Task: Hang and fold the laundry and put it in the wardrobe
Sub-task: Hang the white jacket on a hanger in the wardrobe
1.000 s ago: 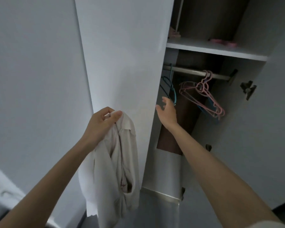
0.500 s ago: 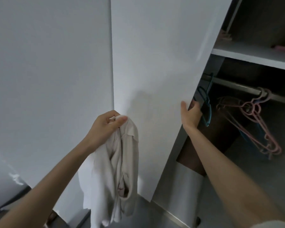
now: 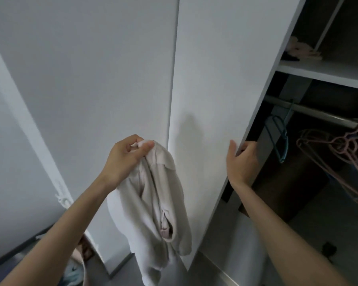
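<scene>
I see the right hand (image 3: 241, 162) has left the teal wire hanger (image 3: 277, 137) and now grips the edge of the tall white wardrobe door (image 3: 225, 79) (opening it wider, I'd guess). The left hand (image 3: 124, 157) still pinches the crumpled cream shirt (image 3: 157, 203), which dangles in front of the door's left side. Nothing hung yet.

cream shirt (image 3: 153, 195), crumpled, hanging limp by its collar from the left hand (image 3: 124, 159), just before the white wardrobe door (image 3: 225, 79). door edge gripped by the right hand (image 3: 242, 164). inside, teal hanger (image 3: 277, 139) and pink hangers (image 3: 343, 159) hooked on the rail (image 3: 318, 115).
</scene>
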